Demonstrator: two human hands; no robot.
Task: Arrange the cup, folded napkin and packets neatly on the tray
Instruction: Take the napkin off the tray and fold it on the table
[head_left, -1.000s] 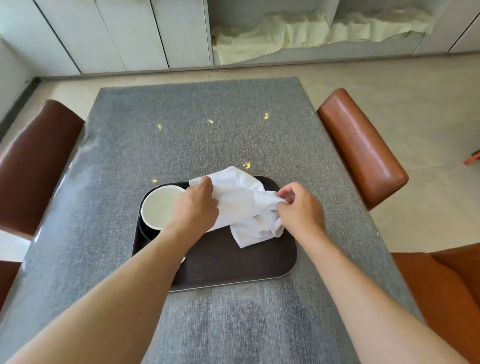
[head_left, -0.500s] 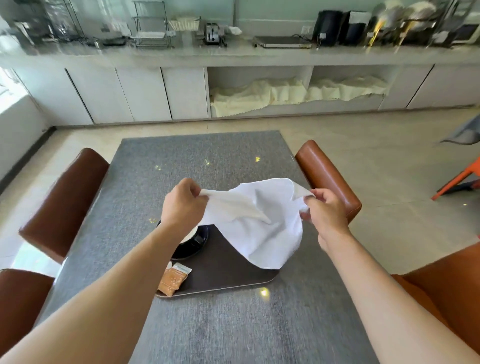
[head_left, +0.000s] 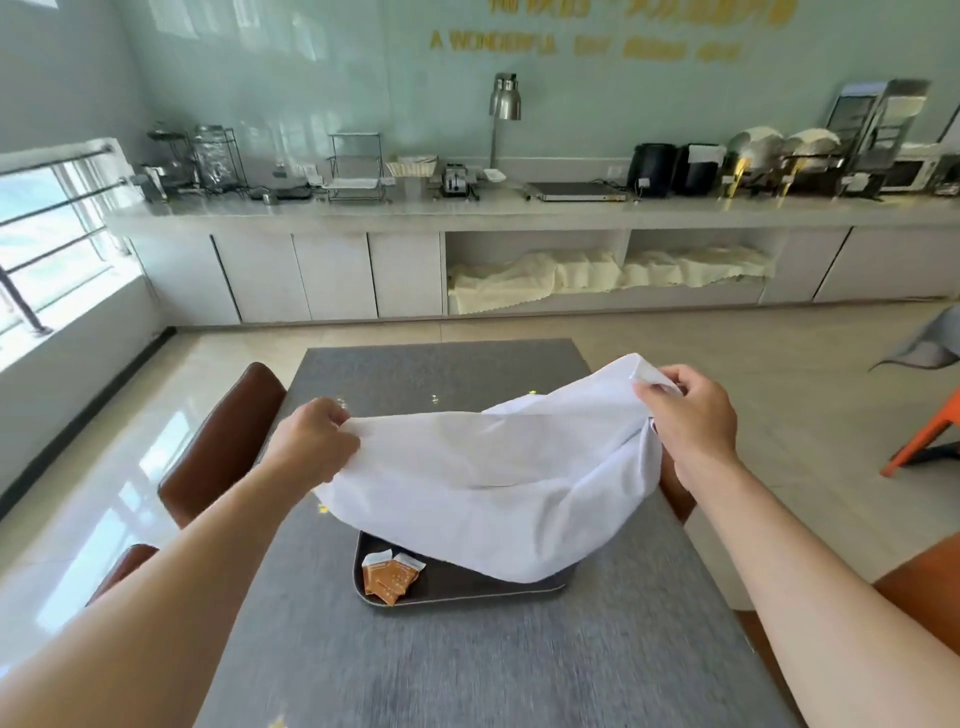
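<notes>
gold lettering (head_left: 491, 42) on far wall: "a wonderful", rest blurred, perhaps "day"; upper row unreadable.

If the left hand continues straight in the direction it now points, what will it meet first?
The left hand points forward and slightly right, gripping the napkin edge. It would probably pass above the table; nothing else shows in its way, though depth is unclear.

Napkin (head_left: 493, 483): white woven cloth, matt, soft, creased. Tray (head_left: 467, 592) under it: dark matt face, looks like plastic, thin bright rim. Packets (head_left: 390, 572) on tray's left end: orange paper-like sachets with white torn-looking tops, slight sheen. Table (head_left: 467, 665) below tray: grey textile-look weave under a glossy clear film. Chairs (head_left: 223, 441) left of tray: smooth brown leather-look upholstery. Floor (head_left: 779, 374) beyond: glossy pale tile.
</notes>
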